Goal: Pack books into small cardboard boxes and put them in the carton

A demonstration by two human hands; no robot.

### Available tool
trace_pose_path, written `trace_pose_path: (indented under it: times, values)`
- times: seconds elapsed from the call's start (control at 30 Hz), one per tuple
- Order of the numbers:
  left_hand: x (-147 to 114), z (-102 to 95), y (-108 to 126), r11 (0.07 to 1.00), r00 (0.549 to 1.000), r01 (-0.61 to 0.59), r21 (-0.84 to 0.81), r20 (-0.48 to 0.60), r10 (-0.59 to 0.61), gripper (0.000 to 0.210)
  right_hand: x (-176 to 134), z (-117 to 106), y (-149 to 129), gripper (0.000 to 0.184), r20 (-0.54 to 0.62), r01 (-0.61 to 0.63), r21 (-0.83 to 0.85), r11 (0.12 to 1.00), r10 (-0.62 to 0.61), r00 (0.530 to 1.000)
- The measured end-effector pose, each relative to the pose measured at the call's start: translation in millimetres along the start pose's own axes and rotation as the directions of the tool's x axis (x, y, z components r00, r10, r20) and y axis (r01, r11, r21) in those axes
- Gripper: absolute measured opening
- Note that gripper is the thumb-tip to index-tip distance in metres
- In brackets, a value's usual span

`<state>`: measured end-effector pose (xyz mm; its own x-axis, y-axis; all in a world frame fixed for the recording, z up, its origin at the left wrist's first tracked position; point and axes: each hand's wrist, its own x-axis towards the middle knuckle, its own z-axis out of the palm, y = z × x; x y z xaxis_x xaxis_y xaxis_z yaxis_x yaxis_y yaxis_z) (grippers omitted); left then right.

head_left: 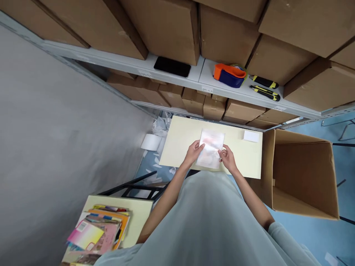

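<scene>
Between my two hands is a flat, pale rectangular packet [211, 147] with blurred reddish patches on it; whether it is a bag or a booklet cannot be made out. My left hand [193, 152] grips its left edge, thumb on top and fingers underneath. On the right edge, my right hand [227, 158] pinches it the same way. The packet is over the cream tabletop [180, 142], near its front edge. A small white stack of paper or labels [251, 136] lies at the right end of that tabletop.
A large open cardboard box [302, 173] stands right of the table. Shelves ahead hold cardboard boxes [166, 29], a black phone [172, 67], an orange-and-blue tape dispenser [229, 75] and two utility knives [265, 92]. Colourful booklets [94, 234] are piled lower left; a white roll [151, 142] sits by the wall.
</scene>
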<state>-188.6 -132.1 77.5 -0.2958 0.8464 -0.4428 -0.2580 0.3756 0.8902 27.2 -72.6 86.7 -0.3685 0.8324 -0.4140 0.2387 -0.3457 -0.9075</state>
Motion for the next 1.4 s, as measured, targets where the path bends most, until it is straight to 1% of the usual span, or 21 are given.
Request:
trace_pose_path:
  times: [0.07,0.17,0.3,0.4,0.47,0.57,0.67,0.77,0.83,0.9,0.97,1.13,1.27,1.4]
  values:
    - [0,-10.1,-9,1.000,0.997,0.022,0.010,-0.074,-0.021,0.055,7,9,2,0.066,0.015,-0.004,-0.015,1.000,0.004,1.000]
    - [0,-32.8,-20,0.998,0.986,0.035,0.047,-0.163,-0.026,0.047,22,26,4,0.066,0.036,-0.001,-0.033,0.999,0.002,0.999]
    - [2,-72.2,-31,0.995,0.979,0.065,0.079,-0.196,-0.049,0.046,45,57,7,0.068,0.078,-0.015,-0.065,0.998,0.020,0.997]
    - [10,-104.7,-38,0.991,0.960,0.093,0.096,-0.274,-0.063,0.043,64,84,11,0.068,0.116,-0.034,-0.095,0.995,0.045,0.992]
    - [19,-127.6,-43,0.990,0.946,0.099,0.099,-0.318,-0.063,0.041,78,105,15,0.068,0.134,-0.043,-0.105,0.994,0.057,0.989]
    - [37,-162.5,-52,0.991,0.935,0.093,0.099,-0.351,-0.052,0.038,101,139,24,0.069,0.146,-0.055,-0.103,0.993,0.070,0.987]
    - [59,-195.1,-61,0.987,0.919,0.110,0.120,-0.391,-0.055,0.036,126,172,37,0.064,0.144,-0.078,-0.104,0.991,0.093,0.985]
    - [82,-221.2,-70,0.973,0.897,0.167,0.162,-0.435,-0.082,0.035,153,201,52,0.057,0.102,-0.122,-0.156,0.980,0.139,0.985]
    - [98,-233.5,-75,0.964,0.893,0.193,0.181,-0.440,-0.096,0.034,169,216,60,0.052,0.065,-0.137,-0.189,0.972,0.152,0.986]
    - [112,-241.3,-80,0.959,0.896,0.207,0.194,-0.432,-0.105,0.034,181,227,66,0.045,0.035,-0.143,-0.206,0.968,0.153,0.988]
    - [124,-245.0,-85,0.954,0.898,0.220,0.204,-0.425,-0.116,0.032,190,233,71,0.038,0.001,-0.151,-0.225,0.963,0.155,0.988]
    - [142,-242.2,-93,0.953,0.903,0.228,0.200,-0.409,-0.131,0.024,199,237,79,0.021,-0.091,-0.189,-0.287,0.939,0.169,0.981]
    - [146,-237.2,-97,0.961,0.910,0.204,0.188,-0.399,-0.115,0.021,200,238,84,0.015,-0.161,-0.211,-0.320,0.924,0.167,0.973]
    - [137,-232.0,-94,0.971,0.910,0.175,0.165,-0.404,-0.096,0.022,193,233,80,0.022,-0.170,-0.201,-0.307,0.930,0.154,0.973]
